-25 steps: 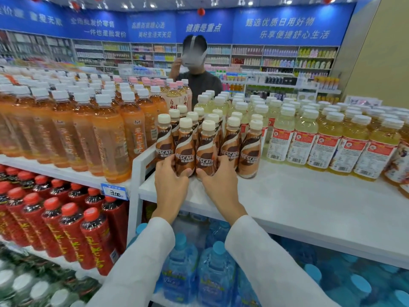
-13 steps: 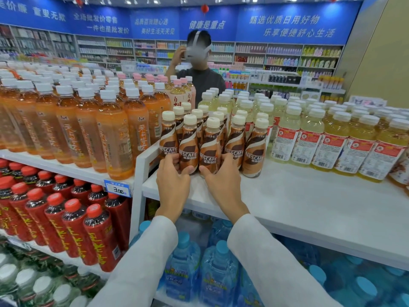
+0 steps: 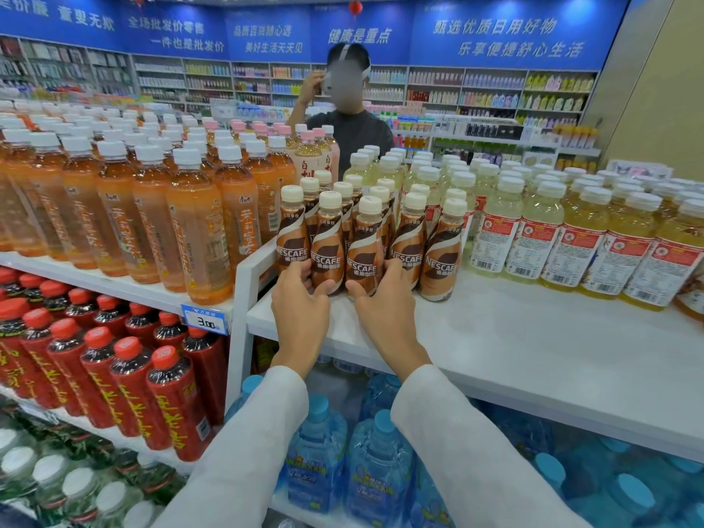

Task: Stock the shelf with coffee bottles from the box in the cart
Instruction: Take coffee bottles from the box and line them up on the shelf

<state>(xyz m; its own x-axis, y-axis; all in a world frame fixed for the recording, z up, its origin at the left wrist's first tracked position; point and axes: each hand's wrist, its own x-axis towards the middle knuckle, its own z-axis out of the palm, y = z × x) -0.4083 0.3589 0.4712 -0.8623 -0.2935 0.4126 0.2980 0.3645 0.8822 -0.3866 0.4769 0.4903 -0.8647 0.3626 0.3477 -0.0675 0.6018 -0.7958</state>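
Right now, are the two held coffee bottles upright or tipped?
Upright: both coffee bottles stand on the shelf, caps up, the left hand and right hand gripping low.

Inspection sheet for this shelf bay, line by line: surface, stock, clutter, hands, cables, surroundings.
Surface: white shelf, bare in front and to the right of the coffee.
Job's things: coffee bottles stand upright in a cluster at the shelf's left end; box and cart not in view.
Clutter: nothing seen.
Grippers: left hand grips the second front bottle; right hand grips the third front bottle beside it.
Cables: nothing seen.
Surroundings: orange tea bottles on the left, yellow drinks on the right, red-capped bottles and water jugs below, price tag, a person behind the shelf.
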